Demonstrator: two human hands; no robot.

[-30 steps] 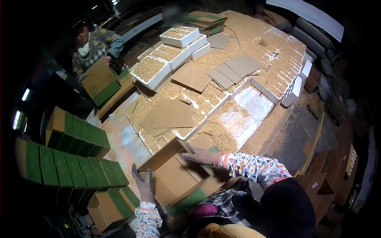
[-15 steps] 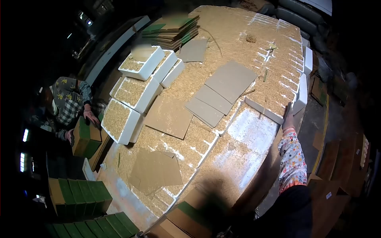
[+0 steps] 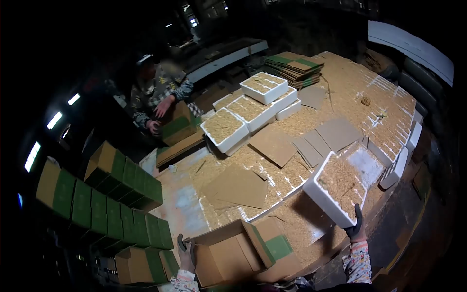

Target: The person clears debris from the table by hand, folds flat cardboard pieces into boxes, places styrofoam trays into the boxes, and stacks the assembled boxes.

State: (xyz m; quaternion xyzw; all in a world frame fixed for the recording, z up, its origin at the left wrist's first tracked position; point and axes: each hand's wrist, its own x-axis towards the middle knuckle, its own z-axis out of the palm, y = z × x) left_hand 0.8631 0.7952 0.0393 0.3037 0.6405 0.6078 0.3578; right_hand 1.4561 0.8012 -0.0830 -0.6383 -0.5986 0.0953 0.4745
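My right hand (image 3: pixel 358 228), in a dark glove, grips the near right corner of a white foam tray (image 3: pixel 318 197). The tray is filled with light brown, sawdust-like material and is tilted above the table. My left hand (image 3: pixel 186 254), also gloved, is closed on the left side of an open cardboard box (image 3: pixel 232 260) at the table's near edge. The box's inside shows bare cardboard, and one flap with a green panel (image 3: pixel 278 247) folds out to the right.
Filled white trays (image 3: pixel 224 127) are stacked mid-table near loose cardboard sheets (image 3: pixel 238 187). Flattened boxes (image 3: pixel 294 65) lie at the back. Green-and-brown boxes (image 3: pixel 92 209) line the left. Across the table, a co-worker (image 3: pixel 163 95) handles another box (image 3: pixel 177 126).
My view has swung left. My right hand has lifted the filled tray off the table's right edge and brought it nearer. My left hand and the open box have come into clear view.
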